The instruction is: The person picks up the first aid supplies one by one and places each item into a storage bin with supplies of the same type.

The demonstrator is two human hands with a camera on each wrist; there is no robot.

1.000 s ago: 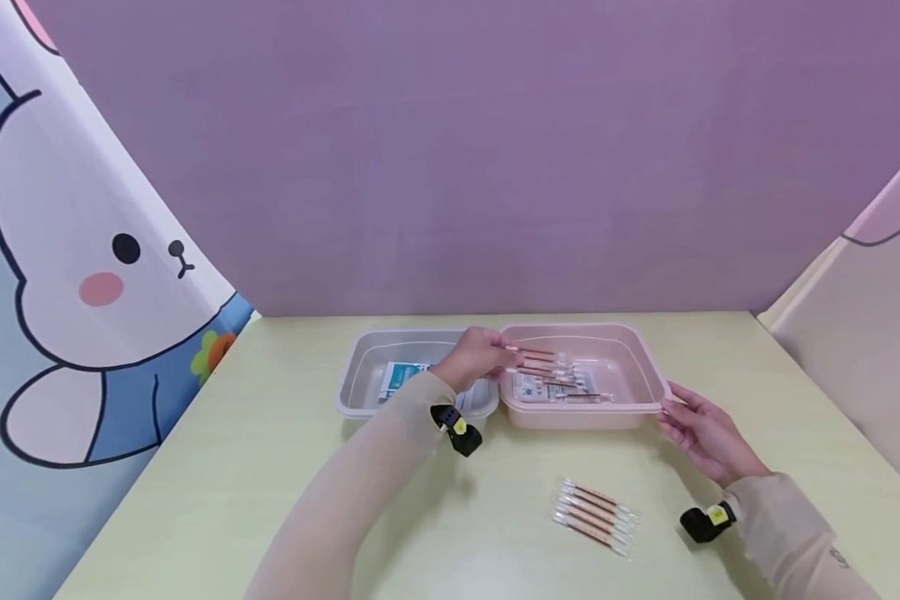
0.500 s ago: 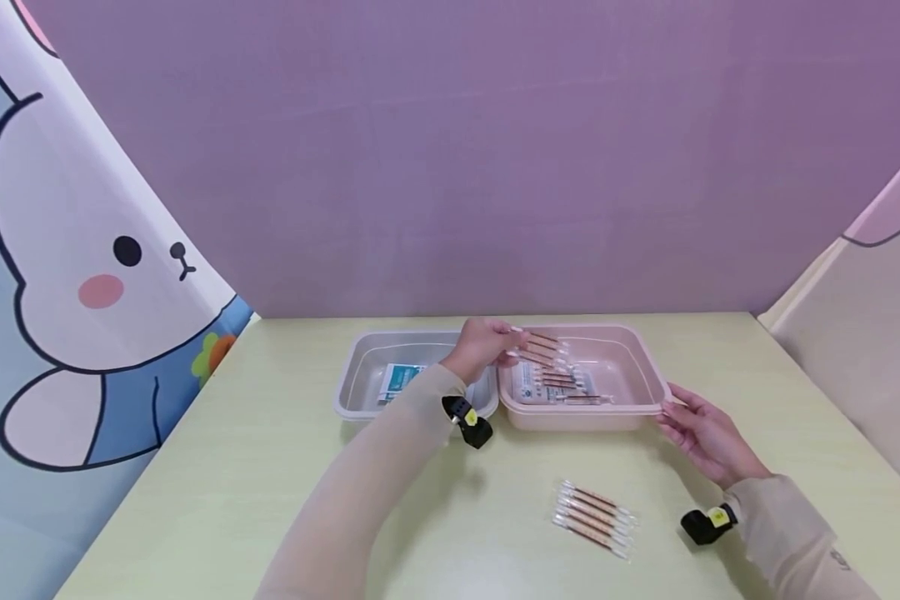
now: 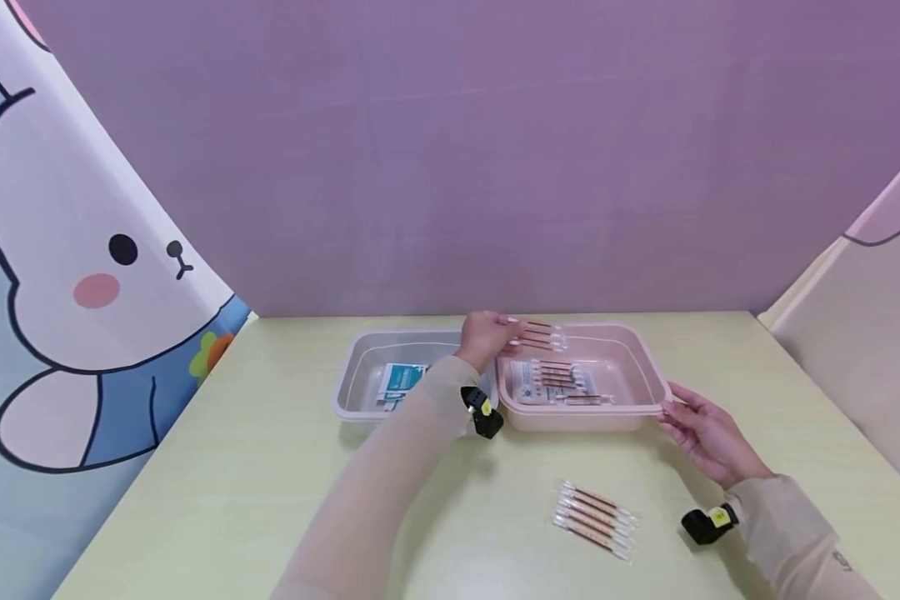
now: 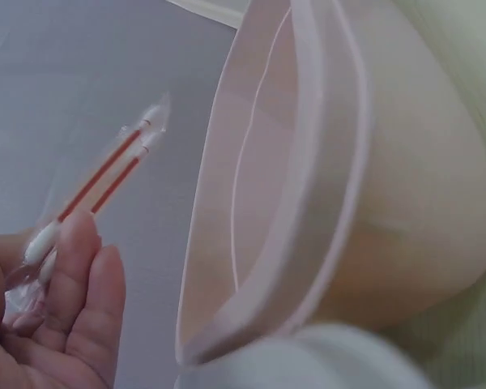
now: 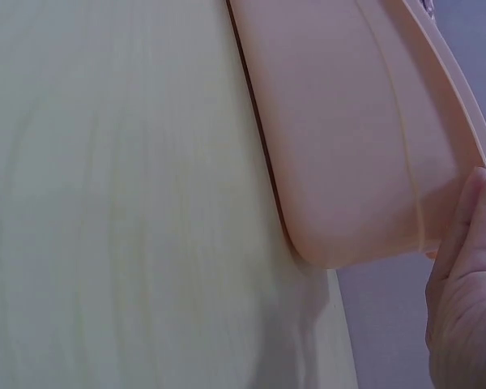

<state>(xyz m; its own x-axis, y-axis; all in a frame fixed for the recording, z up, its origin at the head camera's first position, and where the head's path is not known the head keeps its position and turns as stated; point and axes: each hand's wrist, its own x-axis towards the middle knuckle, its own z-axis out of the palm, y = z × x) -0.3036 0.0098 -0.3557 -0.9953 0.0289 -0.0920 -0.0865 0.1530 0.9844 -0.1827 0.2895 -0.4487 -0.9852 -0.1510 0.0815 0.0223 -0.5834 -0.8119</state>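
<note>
My left hand (image 3: 486,340) pinches a clear pack of cotton swabs (image 3: 542,337) with reddish-brown sticks, above the far left part of a pink plastic basin (image 3: 581,410). In the left wrist view, the swab pack (image 4: 105,174) rises at a slant from the fingertips, beside the basin's rim (image 4: 308,162). My right hand (image 3: 708,437) grips the basin's near right corner by its rim. Inside the basin, more packed swabs (image 3: 558,375) lie on a printed white packet (image 3: 523,385). Another swab pack (image 3: 594,520) lies flat on the table in front.
A grey basin (image 3: 356,379) stands left of the pink one, partly hidden by the left forearm, with a teal and white packet (image 3: 402,377) inside. A purple backdrop (image 3: 450,167) rises behind the pale table (image 3: 217,500).
My left hand has moved away from me and slightly right, carrying the swab pack off the swabs in the pink basin, which now show more fully. The right hand has stayed at the corner.
</note>
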